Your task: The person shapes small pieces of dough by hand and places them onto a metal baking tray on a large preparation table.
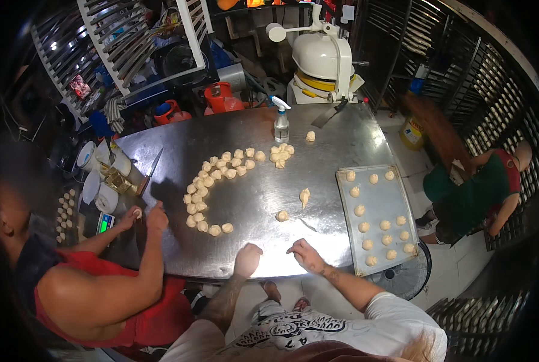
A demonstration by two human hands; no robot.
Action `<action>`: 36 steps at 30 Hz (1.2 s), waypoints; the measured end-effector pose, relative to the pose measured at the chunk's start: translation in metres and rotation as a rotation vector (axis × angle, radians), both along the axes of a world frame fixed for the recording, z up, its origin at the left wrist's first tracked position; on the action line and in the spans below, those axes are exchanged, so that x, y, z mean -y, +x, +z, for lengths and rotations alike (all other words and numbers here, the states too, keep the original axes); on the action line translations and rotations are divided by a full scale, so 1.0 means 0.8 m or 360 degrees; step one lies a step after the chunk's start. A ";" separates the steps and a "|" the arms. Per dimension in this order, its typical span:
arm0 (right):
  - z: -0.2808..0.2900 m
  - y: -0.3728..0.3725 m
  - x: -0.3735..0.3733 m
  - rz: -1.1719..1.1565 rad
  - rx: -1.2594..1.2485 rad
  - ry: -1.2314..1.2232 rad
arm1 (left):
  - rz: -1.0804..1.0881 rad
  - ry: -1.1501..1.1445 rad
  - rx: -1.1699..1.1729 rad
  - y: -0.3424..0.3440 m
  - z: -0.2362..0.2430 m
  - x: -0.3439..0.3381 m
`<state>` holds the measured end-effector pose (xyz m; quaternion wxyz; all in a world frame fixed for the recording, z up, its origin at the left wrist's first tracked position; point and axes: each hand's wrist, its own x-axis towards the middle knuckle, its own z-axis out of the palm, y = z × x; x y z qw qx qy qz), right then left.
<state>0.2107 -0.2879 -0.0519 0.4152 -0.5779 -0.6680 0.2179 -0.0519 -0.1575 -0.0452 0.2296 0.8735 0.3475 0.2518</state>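
My left hand is curled into a fist at the near edge of the steel table. Across a small gap, my right hand has its fingers bent inward, pointing left. Whatever either hand may hold is hidden. A dough ball sits just beyond them, with a longer twisted dough piece farther off. To the left, several dough balls form a curved band. A dough cluster lies at its far end, and a lone dough ball is beyond.
At right, a metal tray carries spaced dough balls. A spray bottle and scraper stand far back. At left, a co-worker handles dough by a knife and scale. Another person bends beside racks.
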 end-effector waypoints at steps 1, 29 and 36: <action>0.008 0.004 -0.011 0.0007 -0.0004 0.0001 | -0.0053 0.0039 -0.0063 -0.005 0.003 -0.004; 0.035 -0.003 -0.078 -0.0044 0.0604 0.0168 | 0.0174 0.0223 -0.0045 0.074 0.040 -0.024; 0.011 0.002 -0.019 -0.0017 0.0133 0.0201 | -0.0005 -0.0019 -0.0026 0.000 -0.008 0.008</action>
